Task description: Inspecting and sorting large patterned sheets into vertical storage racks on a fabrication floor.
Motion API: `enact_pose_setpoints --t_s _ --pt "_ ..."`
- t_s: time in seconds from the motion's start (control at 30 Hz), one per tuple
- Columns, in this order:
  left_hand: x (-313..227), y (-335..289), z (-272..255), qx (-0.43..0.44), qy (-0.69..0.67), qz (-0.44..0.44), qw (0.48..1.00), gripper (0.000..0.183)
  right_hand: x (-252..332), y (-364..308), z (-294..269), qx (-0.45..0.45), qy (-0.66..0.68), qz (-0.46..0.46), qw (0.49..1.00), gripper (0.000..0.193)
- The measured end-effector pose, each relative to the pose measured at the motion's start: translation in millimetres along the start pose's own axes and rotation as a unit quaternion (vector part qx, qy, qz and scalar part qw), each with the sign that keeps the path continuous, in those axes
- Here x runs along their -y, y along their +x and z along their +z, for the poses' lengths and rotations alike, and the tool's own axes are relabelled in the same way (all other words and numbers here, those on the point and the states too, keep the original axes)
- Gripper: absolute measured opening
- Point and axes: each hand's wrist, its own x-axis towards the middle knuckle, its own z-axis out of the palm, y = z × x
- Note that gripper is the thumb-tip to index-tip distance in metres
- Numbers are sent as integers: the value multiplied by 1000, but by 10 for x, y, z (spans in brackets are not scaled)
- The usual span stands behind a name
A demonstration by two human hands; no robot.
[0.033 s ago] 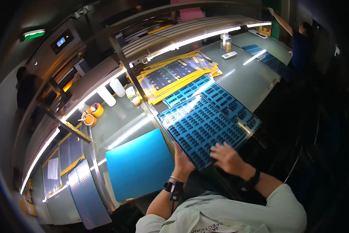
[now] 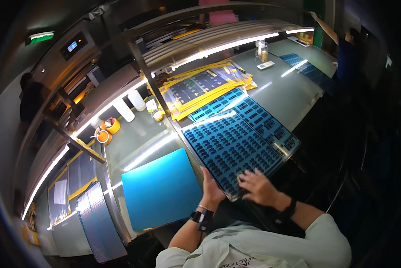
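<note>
workbench (image 2: 283, 100): panel (image 2: 236, 143) apparently against left hand (image 2: 213, 192)

Pale green shirt (image 2: 281, 243) worn at five o'clock, short-sleeved, dark print (image 2: 246, 263) on chest. Both wrists banded in black straps (image 2: 204, 219); thin pale bracelet (image 2: 203, 207) worn at six o'clock.

Bare tabletop (image 2: 140, 137) offers a path between the plain blue sheet (image 2: 162, 192) and white cylinders (image 2: 123, 110); to its right, a metal post (image 2: 158, 95), stacked yellow-edged films (image 2: 200, 88) and the patterned board (image 2: 231, 148) bar the way.
</note>
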Motion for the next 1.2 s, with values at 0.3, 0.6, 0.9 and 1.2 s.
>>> enact_pose_setpoints --t_s 0.3,0.6,0.9,1.2 --pt "114 -90 -155 -52 14 46 997 84 186 217 223 -65 55 -107 991 13" --pt "298 297 -614 -301 155 -3 941 59 -132 951 -925 -305 -28 41 951 10" --pt "-44 -120 -129 -247 220 -53 942 59 376 811 -1218 -214 -100 -131 963 18" --pt "-1505 -1893 -229 -211 140 187 949 70 338 405 478 -62 395 220 890 20"
